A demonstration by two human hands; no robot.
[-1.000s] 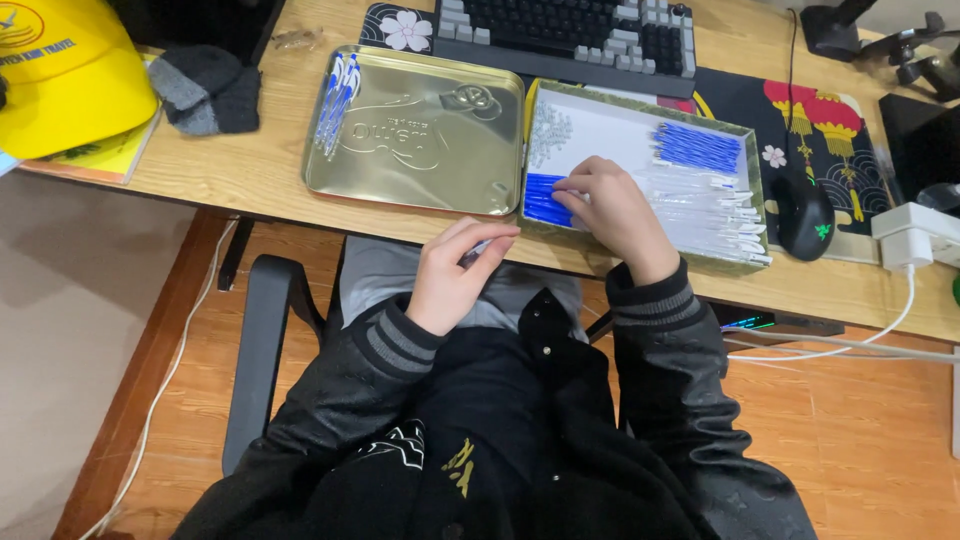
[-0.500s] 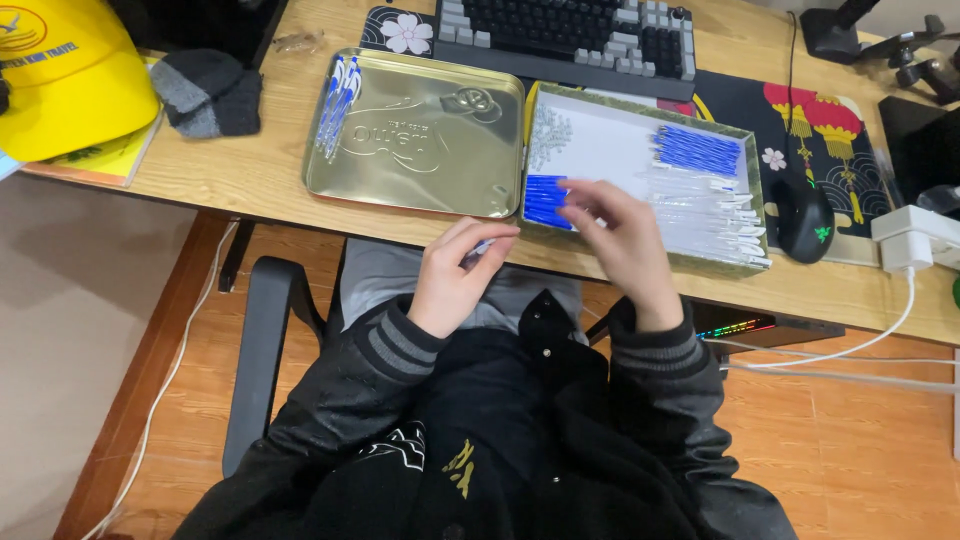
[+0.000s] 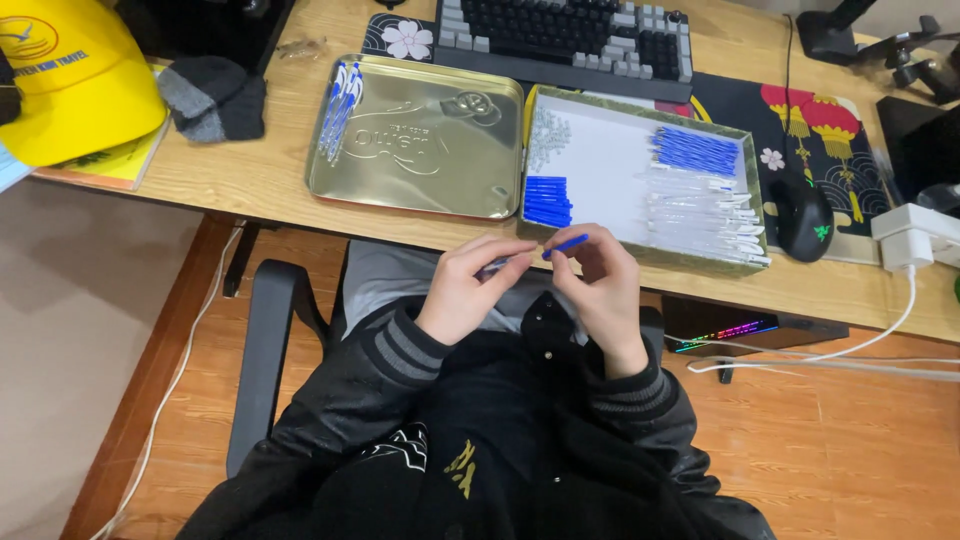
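Wood flooring and a pale wooden tabletop (image 3: 250,180) frame the scene, viewed from above a seated person in a dark jacket. A blue pen part (image 3: 566,244) is pinched between the fingers of the right hand (image 3: 600,285), held just off the tabletop's near edge, above the lap. Its tip is pointed toward the left hand (image 3: 470,290), whose fingers are closed around a slim, darker piece (image 3: 495,266) too hidden to be identified; the two pieces appear to be lined up end to end, seemingly so that they can be fitted together. An open tin box (image 3: 640,180) is set directly ahead within easy reach, with blue parts and clear tubes sorted in separate groups inside. Its gold lid (image 3: 415,140) is laid flat beside it, with a few finished-looking blue pens (image 3: 340,105) lined along its left edge. A keyboard (image 3: 560,35), a mouse (image 3: 803,215) and a yellow cap (image 3: 70,80) are seen farther out.
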